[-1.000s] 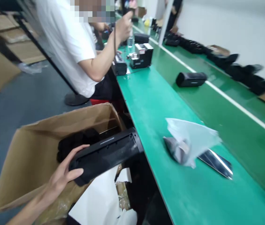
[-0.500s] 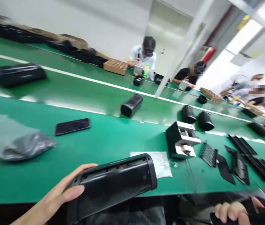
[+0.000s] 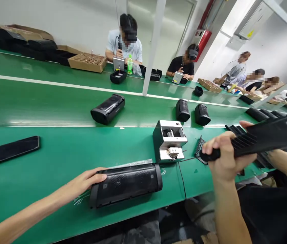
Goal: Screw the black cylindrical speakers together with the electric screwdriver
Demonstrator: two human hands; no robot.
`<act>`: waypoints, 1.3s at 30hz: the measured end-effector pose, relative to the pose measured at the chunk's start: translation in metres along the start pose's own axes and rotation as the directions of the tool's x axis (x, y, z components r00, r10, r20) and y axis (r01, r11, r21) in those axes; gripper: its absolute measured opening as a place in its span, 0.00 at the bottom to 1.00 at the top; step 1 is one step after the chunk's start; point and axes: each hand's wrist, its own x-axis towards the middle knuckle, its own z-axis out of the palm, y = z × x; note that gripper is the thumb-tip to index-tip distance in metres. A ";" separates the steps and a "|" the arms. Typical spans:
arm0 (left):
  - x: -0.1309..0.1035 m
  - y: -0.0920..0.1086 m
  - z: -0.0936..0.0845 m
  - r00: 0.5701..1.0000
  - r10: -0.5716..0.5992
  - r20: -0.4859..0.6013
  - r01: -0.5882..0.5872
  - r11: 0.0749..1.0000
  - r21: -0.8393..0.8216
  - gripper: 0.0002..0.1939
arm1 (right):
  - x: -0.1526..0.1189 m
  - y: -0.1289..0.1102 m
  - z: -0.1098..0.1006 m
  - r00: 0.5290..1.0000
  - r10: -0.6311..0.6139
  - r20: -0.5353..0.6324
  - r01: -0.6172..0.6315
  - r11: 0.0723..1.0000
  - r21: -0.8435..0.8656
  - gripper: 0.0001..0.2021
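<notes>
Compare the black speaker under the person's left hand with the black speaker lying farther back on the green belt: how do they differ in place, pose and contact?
The near speaker lies at the table's front edge, roughly side-on to the camera, with the left hand on its end. The far speaker lies on the belt beyond, angled away, and nobody touches it. Both are black, rounded, and lie on their sides.
</notes>
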 end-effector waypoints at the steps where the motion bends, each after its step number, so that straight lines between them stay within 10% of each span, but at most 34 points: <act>1: 0.002 -0.006 -0.004 1.000 0.008 -0.005 -0.008 0.999 0.046 0.42 | 0.005 0.007 0.005 1.000 -0.004 0.019 0.004 1.000 0.004 0.19; 8: -0.011 -0.010 -0.001 0.965 0.255 -0.066 -0.215 0.908 0.359 0.33 | 0.018 0.037 0.027 0.988 -0.018 0.155 0.020 1.000 -0.015 0.10; 12: -0.016 0.032 0.051 0.766 0.642 0.024 -0.541 0.624 0.564 0.34 | 0.008 0.049 0.030 0.984 -0.001 0.179 0.014 0.997 -0.070 0.17; 15: -0.007 0.057 0.097 0.695 0.704 0.143 -0.606 0.467 0.644 0.52 | -0.001 0.048 0.027 0.978 0.074 0.197 -0.065 0.996 -0.054 0.18; 19: 0.002 0.063 0.124 0.674 0.708 0.211 -0.593 0.349 0.726 0.54 | -0.007 0.025 0.023 0.963 0.166 0.213 -0.166 0.986 -0.019 0.20; 25: -0.006 0.060 0.117 0.656 0.714 0.246 -0.619 0.322 0.716 0.50 | -0.004 -0.016 0.044 0.962 0.184 0.201 -0.219 0.962 0.165 0.22; 39: -0.010 0.065 0.122 0.656 0.717 0.235 -0.611 0.321 0.724 0.50 | -0.011 -0.004 0.070 0.905 0.202 0.374 -0.288 0.938 0.191 0.19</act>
